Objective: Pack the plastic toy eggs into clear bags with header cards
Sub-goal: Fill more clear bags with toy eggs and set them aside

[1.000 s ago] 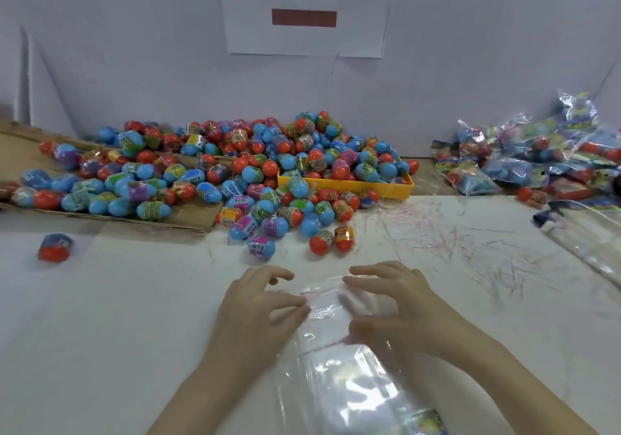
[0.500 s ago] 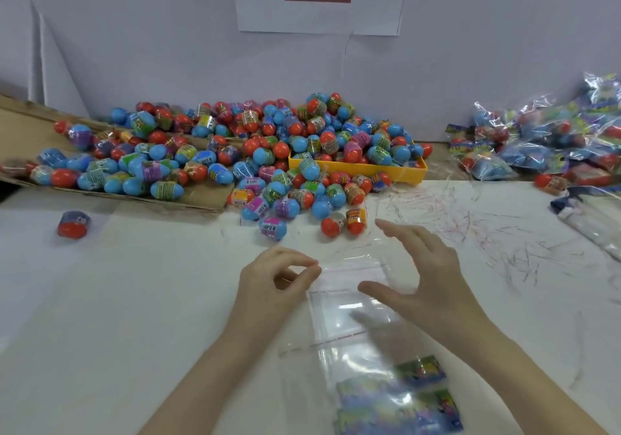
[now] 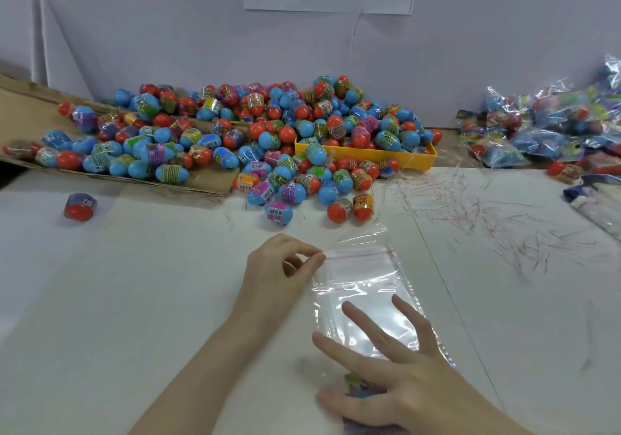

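A clear bag (image 3: pixel 363 286) lies flat on the white table in front of me, its open flap with a red strip line at the far end. My left hand (image 3: pixel 279 276) pinches the bag's top left corner between thumb and forefinger. My right hand (image 3: pixel 400 367) lies spread with straight fingers on the bag's near part, and it mostly hides the printed header card (image 3: pixel 356 382). A big heap of blue and red toy eggs (image 3: pixel 268 138) is piled at the back, and the nearest eggs (image 3: pixel 349 207) sit just beyond the bag.
A yellow tray (image 3: pixel 413 159) holds part of the egg heap; a cardboard sheet (image 3: pixel 208 182) lies under the left part. One egg (image 3: pixel 80 206) lies alone at the left. Filled bags (image 3: pixel 544 128) are piled at the right, and thin plastic strips (image 3: pixel 487 219) litter the table.
My right hand has moved back from the bag's far end toward me and now lies on its near part over the header card. My left hand stays at the top left corner.
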{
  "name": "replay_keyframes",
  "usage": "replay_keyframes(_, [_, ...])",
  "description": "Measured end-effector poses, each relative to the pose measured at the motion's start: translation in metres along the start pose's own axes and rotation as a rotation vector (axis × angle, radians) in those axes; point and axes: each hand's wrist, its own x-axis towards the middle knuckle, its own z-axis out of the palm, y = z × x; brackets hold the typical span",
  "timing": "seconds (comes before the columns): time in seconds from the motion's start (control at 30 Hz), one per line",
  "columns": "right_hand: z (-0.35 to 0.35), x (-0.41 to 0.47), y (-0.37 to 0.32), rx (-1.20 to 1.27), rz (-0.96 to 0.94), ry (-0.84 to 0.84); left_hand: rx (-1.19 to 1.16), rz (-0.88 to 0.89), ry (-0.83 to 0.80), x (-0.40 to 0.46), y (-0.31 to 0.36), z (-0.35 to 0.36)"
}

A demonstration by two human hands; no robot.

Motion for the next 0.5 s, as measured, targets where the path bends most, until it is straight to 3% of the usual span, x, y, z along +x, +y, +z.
replay_keyframes(0.17, [0.004,0.001,-0.001,-0.019,0.013,0.026,0.031,0.004,-0.018,-0.001,0.001,-0.001])
replay_keyframes(0.37, [-0.002,-0.003,-0.001,0.171,0.067,0.058,0.193,0.028,-0.06,-0.002,0.001,0.0])
replay_keyframes(0.5, [-0.001,-0.004,-0.001,0.247,0.094,0.089,0.369,0.302,-0.109,-0.01,0.01,0.0])
